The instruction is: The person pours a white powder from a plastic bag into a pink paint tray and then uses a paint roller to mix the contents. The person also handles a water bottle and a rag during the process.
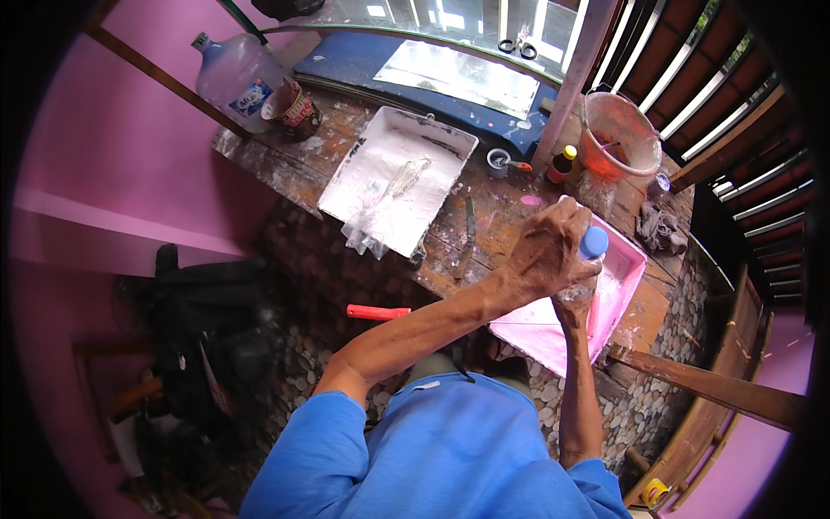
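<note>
A clear bottle with a blue cap [593,243] is gripped between my two hands above the pink paint tray [629,270]. My left hand [553,249] wraps round the bottle near its cap, with the fingers bent. Lower down, my right hand [574,303] closes on the bottle's body, partly hidden behind the left hand. Most of the bottle is covered by my fingers. Pink paint coats the tray beneath. A red handle [378,312] juts out left of the tray, past the table edge, on what looks like a thin rod.
Left on the paint-stained wooden table [281,169] lies a white tray [346,183] with crumpled clear plastic in it. A large water jug [232,73], a paint-smeared tub [298,112], an orange-stained bucket [624,130], a small yellow-capped bottle [562,164] and a rag [661,229] stand around.
</note>
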A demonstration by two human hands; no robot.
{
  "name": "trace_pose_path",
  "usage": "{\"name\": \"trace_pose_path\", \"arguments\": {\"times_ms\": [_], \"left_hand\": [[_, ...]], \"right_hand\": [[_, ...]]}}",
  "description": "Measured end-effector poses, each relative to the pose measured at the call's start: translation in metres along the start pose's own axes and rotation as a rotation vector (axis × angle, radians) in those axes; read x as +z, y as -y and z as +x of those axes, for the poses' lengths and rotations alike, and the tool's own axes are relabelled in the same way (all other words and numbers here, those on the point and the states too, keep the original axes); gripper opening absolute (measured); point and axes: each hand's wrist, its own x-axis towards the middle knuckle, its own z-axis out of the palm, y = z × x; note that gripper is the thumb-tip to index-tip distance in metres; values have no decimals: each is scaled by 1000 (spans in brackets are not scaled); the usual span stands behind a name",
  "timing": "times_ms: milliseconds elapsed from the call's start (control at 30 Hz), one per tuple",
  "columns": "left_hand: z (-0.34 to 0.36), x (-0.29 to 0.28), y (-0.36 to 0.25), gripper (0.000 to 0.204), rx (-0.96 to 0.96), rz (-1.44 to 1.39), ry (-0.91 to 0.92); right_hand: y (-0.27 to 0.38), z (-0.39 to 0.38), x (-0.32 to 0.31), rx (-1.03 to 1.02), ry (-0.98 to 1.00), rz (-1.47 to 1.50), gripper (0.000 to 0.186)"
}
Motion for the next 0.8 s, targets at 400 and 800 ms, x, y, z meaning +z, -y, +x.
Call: {"name": "trace_pose_path", "arguments": {"times_ms": [400,800], "left_hand": [[-86,-20,-35,43,215,-39,457],[-87,-24,-46,21,295,12,757]], "right_hand": [[57,-109,-42,56,-77,153,48],[66,-134,-64,250,63,356,60]]}}
